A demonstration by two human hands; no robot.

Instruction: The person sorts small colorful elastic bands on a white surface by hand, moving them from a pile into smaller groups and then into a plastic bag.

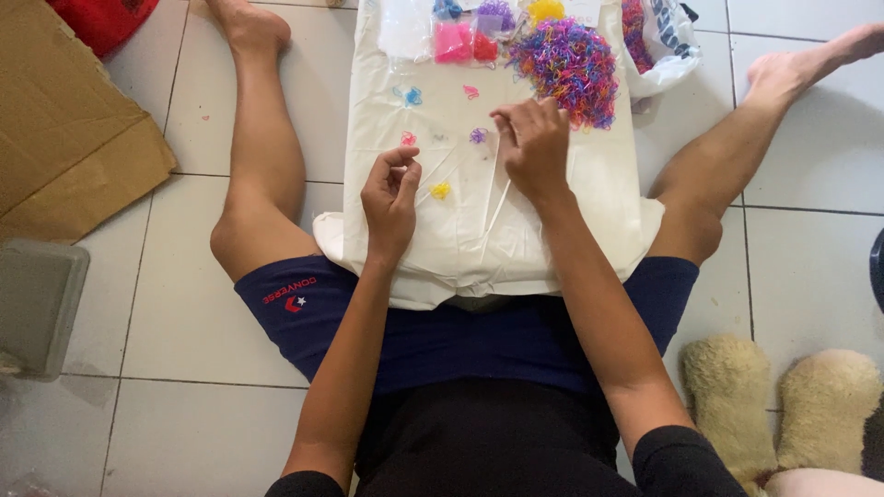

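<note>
A heap of tiny multicoloured rubber loops [566,69] lies at the far right of a white plastic sheet [460,248] spread on the tiled floor [184,322]. The right hand [534,147], fingers curled, touches the heap's near edge; whether it grips anything, I cannot tell. The left hand [391,193] pinches thumb to forefinger, contents unclear. Small sorted colour clusters [440,190] dot the sheet; bare sheet lies nearer.

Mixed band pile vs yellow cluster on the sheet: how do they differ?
The mixed pile is large and many-coloured; the yellow cluster is tiny and one colour. The pile lies at the white sheet's far end beyond the right hand; the cluster lies beside the left hand. Both rest on the sheet.
</note>
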